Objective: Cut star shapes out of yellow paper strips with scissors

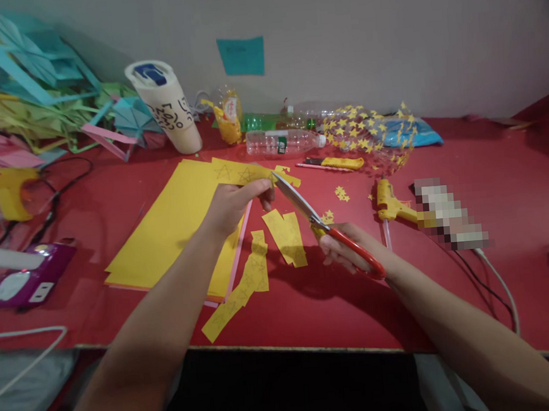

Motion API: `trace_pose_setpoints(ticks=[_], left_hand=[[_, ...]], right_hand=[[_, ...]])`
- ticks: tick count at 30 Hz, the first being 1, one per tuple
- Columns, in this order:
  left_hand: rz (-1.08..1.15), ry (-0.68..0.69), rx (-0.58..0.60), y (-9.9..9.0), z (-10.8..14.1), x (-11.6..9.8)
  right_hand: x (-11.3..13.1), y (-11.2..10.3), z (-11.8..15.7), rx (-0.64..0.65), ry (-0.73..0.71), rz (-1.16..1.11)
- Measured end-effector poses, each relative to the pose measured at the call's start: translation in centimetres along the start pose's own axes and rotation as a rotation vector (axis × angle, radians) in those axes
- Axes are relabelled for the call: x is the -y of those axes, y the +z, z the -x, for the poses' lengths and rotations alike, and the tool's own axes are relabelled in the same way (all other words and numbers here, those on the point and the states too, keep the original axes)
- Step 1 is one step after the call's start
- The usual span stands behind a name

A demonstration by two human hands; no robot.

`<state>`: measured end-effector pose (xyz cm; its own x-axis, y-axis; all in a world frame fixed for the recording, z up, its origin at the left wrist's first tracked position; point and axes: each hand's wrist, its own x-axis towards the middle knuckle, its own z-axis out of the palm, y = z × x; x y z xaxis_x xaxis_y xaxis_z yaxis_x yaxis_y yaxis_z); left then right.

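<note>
My left hand [234, 203] pinches a yellow paper strip [245, 173] with stars drawn on it, above the right edge of a stack of yellow sheets [166, 220]. My right hand [347, 248] is closed on red-handled scissors [357, 253]. Their blades point up and left, with the tips at the strip's right end beside my left thumb. Below lie several strips with drawn stars, among them a wide piece [285, 237] and a long one [237, 300]. Small cut stars [342, 193] lie to the right of the blades.
Behind are a white tumbler [167, 109], a clear bottle [283, 142], a star-covered bottle [368, 135] and a yellow cutter [342, 163]. A yellow glue gun [391, 201] lies right, another [9, 188] left above a purple power strip [30, 275]. Folded paper shapes [42, 91] fill the back left.
</note>
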<state>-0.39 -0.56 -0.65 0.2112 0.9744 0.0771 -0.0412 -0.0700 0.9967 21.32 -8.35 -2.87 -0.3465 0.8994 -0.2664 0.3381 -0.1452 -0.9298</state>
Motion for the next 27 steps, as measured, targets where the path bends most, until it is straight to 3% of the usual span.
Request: trace_pose_setpoints(ticks=[8, 27], left_hand=[[-0.073, -0.010, 0.015, -0.4, 0.1, -0.6], [-0.171, -0.039, 0.139, -1.7, -0.4, -1.8]], right_hand=[[1.3, -0.3, 0.3, 0.000, 0.070, 0.057], [1.0, -0.8, 0.0, 0.058, 0.138, 0.073]])
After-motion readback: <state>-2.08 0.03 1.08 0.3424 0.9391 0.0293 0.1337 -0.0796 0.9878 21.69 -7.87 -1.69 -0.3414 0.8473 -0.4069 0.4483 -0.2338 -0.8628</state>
